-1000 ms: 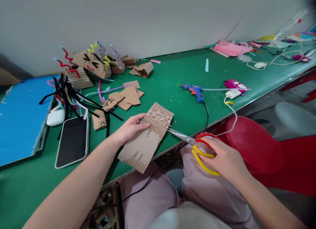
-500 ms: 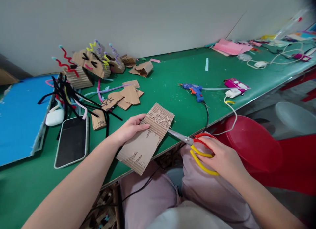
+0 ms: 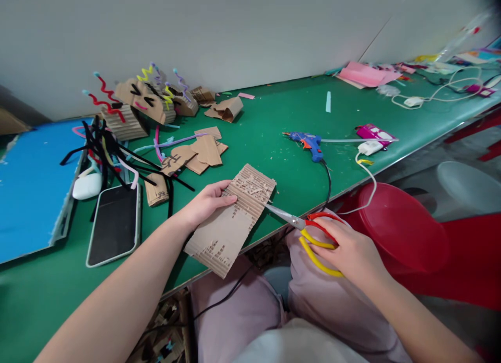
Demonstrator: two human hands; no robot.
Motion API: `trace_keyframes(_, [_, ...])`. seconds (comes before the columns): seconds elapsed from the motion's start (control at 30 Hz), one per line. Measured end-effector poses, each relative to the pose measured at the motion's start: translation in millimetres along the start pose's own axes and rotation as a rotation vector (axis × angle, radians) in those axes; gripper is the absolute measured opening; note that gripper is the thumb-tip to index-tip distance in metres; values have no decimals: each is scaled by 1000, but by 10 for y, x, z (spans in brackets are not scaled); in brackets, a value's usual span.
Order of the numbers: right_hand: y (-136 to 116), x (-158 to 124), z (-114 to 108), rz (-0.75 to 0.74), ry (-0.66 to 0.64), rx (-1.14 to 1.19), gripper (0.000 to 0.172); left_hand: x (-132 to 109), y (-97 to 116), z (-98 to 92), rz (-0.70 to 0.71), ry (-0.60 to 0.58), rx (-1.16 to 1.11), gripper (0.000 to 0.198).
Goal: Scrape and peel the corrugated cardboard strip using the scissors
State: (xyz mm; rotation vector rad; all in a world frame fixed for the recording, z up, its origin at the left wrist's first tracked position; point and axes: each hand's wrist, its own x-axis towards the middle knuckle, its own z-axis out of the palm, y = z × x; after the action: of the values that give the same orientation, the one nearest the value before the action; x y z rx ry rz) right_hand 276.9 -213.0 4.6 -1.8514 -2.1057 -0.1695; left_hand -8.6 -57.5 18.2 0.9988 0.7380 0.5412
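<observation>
My left hand [image 3: 205,203] grips the left edge of a strip of corrugated cardboard [image 3: 230,219], thumb on top, holding it above the front edge of the green table [image 3: 274,117]. My right hand [image 3: 348,250] is closed through the red and yellow handles of a pair of scissors [image 3: 305,230]. The scissor blades point left and their tips meet the right edge of the cardboard about midway along. The cardboard's top layer is peeled in patches, showing the ribs.
A phone [image 3: 113,222], a white mouse [image 3: 88,185] and black pipe cleaners [image 3: 113,154] lie left. Cardboard figures [image 3: 144,102] with coloured pipe cleaners stand at the back, cardboard scraps [image 3: 201,151] nearer. A blue glue gun [image 3: 309,143] lies right. A red basin [image 3: 403,230] sits below the table.
The scissors and my right hand have edged slightly left toward the cardboard and the handles have closed a little. My left hand and the cardboard have barely moved.
</observation>
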Motion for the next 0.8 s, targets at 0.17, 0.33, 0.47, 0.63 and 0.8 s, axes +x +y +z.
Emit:
trace_keyframes(0.17, [-12,13,-5,-19,19,-10,33,4,-5,-6,-15,11,1,39])
trace_keyframes(0.33, [-25,8,31,1,28,-14,35,0,11,-1,-14,39,5,37])
trace_keyframes(0.47, [-62,22,42,65,22,14,34,-2,13,2,-25,54,-11,38])
trace_keyframes(0.63, [-87,66,-2,139,14,92,34,9,1,0,-12,49,9,41])
trace_keyframes(0.8, [-53,65,-43,98,-5,110,42,9,-4,-2,9,75,14,46])
